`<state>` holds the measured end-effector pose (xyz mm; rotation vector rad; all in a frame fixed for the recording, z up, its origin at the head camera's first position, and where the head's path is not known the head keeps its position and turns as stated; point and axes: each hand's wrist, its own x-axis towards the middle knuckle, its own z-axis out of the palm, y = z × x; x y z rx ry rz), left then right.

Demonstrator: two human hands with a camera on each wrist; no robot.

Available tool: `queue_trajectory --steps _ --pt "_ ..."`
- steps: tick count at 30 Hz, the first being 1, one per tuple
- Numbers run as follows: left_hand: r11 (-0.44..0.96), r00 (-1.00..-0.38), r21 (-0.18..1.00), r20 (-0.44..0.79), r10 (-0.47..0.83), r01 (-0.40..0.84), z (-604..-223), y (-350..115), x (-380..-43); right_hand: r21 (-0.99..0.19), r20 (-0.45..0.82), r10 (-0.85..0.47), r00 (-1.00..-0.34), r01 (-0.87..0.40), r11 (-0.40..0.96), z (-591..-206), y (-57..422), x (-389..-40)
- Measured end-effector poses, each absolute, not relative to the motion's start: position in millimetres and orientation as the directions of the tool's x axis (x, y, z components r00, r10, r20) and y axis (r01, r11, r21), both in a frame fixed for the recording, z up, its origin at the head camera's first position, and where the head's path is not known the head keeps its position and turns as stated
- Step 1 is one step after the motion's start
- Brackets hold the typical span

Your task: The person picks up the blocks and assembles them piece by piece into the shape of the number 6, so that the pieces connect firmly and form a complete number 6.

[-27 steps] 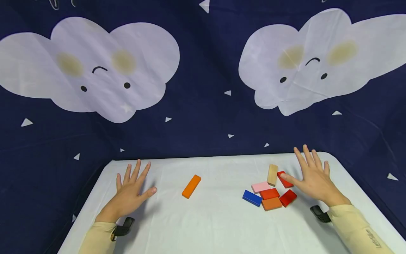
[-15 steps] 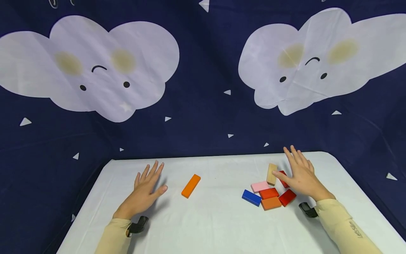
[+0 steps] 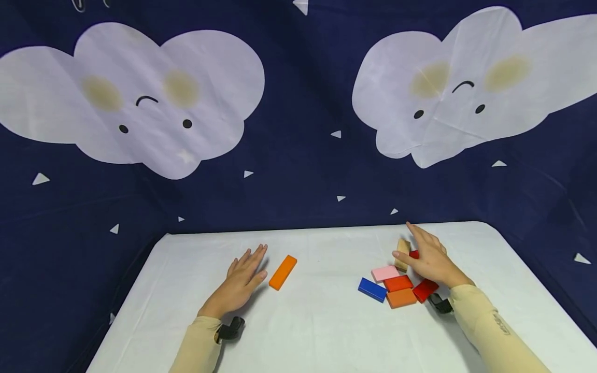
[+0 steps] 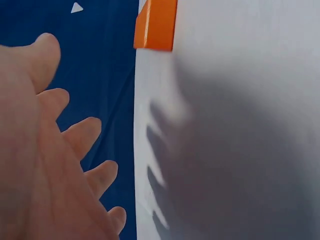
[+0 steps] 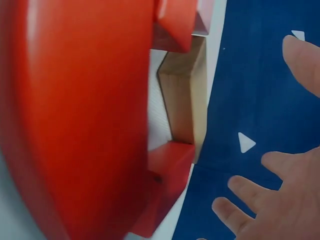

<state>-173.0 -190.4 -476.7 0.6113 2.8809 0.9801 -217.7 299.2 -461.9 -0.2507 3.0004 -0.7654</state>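
My left hand hovers over the white table with its fingers spread, just left of a lone orange block. In the left wrist view the end of that orange block shows at the top, with the hand's shadow below it. My right hand is held over a group of blocks, fingers extended and holding nothing. Nearest to it are a plain wooden block and a red block partly hidden by the hand. In the right wrist view another red block looms large, close to the camera.
Left of the right hand lie a pink block, a blue block, a red block and an orange block. A dark blue cloth with clouds hangs behind the white table.
My left hand has moved right toward the lone orange block. My right hand has moved left over the block group. The blocks have stayed in place.
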Motion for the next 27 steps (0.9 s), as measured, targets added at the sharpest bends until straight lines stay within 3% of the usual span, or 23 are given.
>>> queue_trajectory --steps 10,27 --pt "0.722 -0.916 0.606 0.028 0.401 0.335 -481.8 -172.0 -176.7 -0.457 -0.071 -0.172 -0.982 -0.121 0.881 -467.2 298.0 -223.0" --pt "0.770 -0.919 0.523 0.070 0.389 0.366 -492.7 -151.9 -170.3 -0.408 -0.084 -0.242 -0.967 -0.188 0.893 -469.0 306.5 -221.7"
